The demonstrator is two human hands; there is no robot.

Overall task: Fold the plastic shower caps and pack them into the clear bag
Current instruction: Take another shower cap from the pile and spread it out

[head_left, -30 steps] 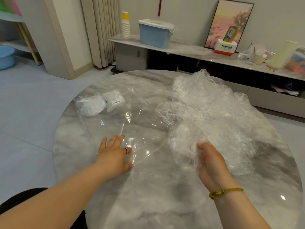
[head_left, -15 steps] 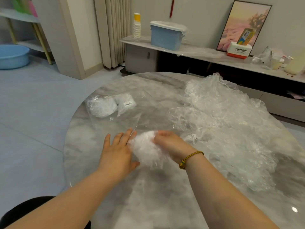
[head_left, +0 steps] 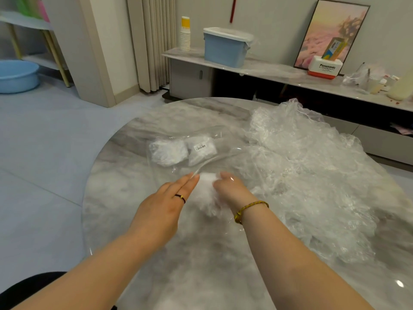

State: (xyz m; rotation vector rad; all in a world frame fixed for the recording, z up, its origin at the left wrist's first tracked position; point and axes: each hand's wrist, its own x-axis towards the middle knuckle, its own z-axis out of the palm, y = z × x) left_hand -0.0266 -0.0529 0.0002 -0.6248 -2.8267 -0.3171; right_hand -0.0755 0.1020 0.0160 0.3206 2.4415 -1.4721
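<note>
Gripping bunched shower cap (head_left: 206, 186) in right hand (head_left: 230, 191) at frame centre, holding left hand (head_left: 165, 204) flat, fingers straight, just beside it at mouth of clear bag (head_left: 223, 142), bag's long axis running upper-left toward packed caps (head_left: 169, 152), right hand nearer the opening.

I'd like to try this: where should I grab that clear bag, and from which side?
Pinch the top layer of the clear bag at its open edge, coming from the near side. It lies flat with two packed caps at its far closed end, so likely only the near edge lifts. The left hand rests there while the right hand holds a folded cap at the opening.
</note>
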